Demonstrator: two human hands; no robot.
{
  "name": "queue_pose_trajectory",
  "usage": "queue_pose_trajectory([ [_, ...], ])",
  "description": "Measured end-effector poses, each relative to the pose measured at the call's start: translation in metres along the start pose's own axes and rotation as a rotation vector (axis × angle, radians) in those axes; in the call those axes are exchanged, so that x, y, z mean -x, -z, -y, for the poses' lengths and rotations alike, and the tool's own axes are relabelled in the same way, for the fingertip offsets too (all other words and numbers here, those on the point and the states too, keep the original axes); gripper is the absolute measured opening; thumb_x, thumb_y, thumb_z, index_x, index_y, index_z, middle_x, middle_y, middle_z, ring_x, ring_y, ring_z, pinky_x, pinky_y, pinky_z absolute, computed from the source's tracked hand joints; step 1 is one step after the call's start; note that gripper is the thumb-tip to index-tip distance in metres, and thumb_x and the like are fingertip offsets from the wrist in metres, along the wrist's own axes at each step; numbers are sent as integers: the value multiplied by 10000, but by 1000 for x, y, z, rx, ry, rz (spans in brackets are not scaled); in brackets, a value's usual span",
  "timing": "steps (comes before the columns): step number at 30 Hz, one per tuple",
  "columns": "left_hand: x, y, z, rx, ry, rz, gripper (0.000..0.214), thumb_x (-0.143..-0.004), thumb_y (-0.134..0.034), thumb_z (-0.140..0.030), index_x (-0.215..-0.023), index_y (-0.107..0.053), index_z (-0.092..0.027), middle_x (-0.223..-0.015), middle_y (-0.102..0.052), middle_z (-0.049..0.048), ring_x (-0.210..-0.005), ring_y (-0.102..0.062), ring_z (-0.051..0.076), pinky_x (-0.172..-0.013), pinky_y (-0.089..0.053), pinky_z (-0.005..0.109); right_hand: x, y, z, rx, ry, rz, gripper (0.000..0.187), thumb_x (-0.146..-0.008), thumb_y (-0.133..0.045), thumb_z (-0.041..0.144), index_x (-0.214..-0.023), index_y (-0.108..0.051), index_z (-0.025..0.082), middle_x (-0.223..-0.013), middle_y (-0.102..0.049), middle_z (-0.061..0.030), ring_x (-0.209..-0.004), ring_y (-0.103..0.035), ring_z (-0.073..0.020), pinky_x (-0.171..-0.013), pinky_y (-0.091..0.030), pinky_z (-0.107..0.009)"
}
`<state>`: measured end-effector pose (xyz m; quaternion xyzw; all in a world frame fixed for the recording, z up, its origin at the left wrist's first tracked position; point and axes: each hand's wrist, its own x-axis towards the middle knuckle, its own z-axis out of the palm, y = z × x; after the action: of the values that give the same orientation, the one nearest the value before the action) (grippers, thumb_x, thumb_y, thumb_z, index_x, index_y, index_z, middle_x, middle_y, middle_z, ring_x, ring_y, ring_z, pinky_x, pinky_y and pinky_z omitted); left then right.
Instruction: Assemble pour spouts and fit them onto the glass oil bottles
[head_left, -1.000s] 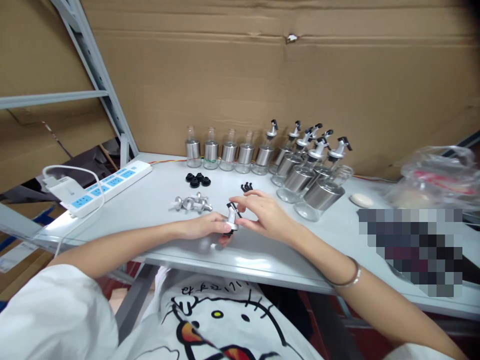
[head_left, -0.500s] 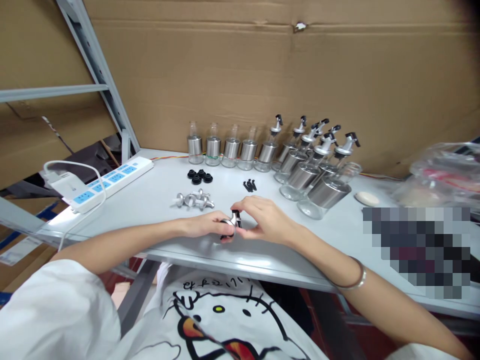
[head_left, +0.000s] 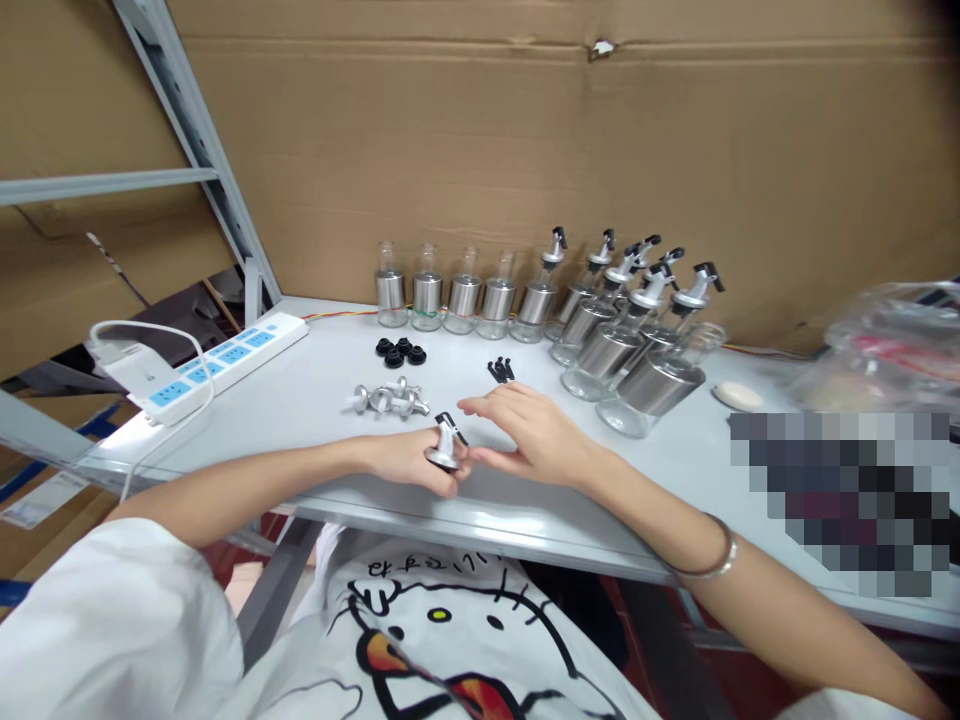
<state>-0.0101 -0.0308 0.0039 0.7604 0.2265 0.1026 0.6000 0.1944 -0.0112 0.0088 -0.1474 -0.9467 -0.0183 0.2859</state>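
Observation:
Near the table's front edge, my left hand (head_left: 411,460) is closed around a silver pour spout (head_left: 447,446) that has a black flap at its top. My right hand (head_left: 529,436) is just to the right, thumb and fingers spread apart; its thumb tip is close to the spout, and I cannot tell whether it touches. Beyond my hands lie several silver spouts (head_left: 390,398) in a group, several black rubber stoppers (head_left: 401,352), and a few small black flaps (head_left: 501,370).
Glass bottles with steel sleeves (head_left: 464,302) line the back. More bottles with fitted spouts (head_left: 611,345) stand at right, beside an oval white object (head_left: 738,396) and a plastic bag (head_left: 885,350). A power strip (head_left: 225,360) lies at left. Cardboard (head_left: 480,150) walls the back.
My left hand has turned, so the spout now stands more upright and slightly further left. My right fingers have come off the black flap and opened.

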Motion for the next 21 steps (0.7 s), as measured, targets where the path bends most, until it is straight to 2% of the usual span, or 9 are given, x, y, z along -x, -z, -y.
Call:
queue_pose_trajectory([
  [4,1,3,0,-3,-2,108,112,-571,-519,-156,-553,-411,-179,-510,-352,-53,-506,-301,89,-496,-237,260,-2,-1,7,2,48,28,463,-953,-425,454,-1237,-511,99,-928,-677,-125,-859,-621,-211,-737,-467,-343],
  [7,0,1,0,-1,-5,110,91,-597,-536,-169,-562,-452,-172,-528,-399,-45,-512,-347,92,-503,-276,255,-3,-2,11,6,79,-4,415,-942,-459,424,-1169,-554,89,-870,-677,-109,-813,-618,-197,-716,-475,-321],
  [9,-1,-1,0,4,0,59,131,-647,-582,-215,-590,-475,-165,-551,-430,-41,-530,-384,97,-521,-310,250,-4,-2,10,33,85,-43,331,-926,-489,369,-1092,-580,97,-792,-668,-84,-744,-606,-187,-707,-478,-316],
  [12,-3,-4,0,23,60,-102,226,-689,-659,-318,-669,-498,-160,-570,-450,-50,-544,-410,97,-528,-320,240,-3,-1,6,103,80,-93,227,-892,-515,316,-1014,-580,135,-726,-658,-54,-676,-588,-183,-746,-476,-341],
  [16,-6,-5,3,70,87,-312,320,-626,-738,-338,-765,-508,-166,-642,-482,-56,-587,-438,98,-566,-342,234,-2,0,1,147,45,-130,186,-876,-527,299,-991,-555,155,-722,-657,-47,-662,-587,-186,-746,-466,-362],
  [18,-8,-4,5,47,67,-327,298,-616,-742,-312,-752,-524,-160,-658,-488,-54,-604,-435,96,-589,-348,235,-3,0,2,136,30,-115,190,-885,-499,272,-1020,-543,146,-727,-651,-52,-660,-583,-186,-712,-468,-350],
  [21,-9,-3,6,31,36,-264,188,-645,-685,-251,-708,-541,-149,-623,-483,-58,-588,-418,90,-582,-340,231,-4,-1,8,129,26,-48,232,-932,-429,239,-1106,-510,109,-751,-647,-73,-672,-576,-191,-668,-479,-328],
])
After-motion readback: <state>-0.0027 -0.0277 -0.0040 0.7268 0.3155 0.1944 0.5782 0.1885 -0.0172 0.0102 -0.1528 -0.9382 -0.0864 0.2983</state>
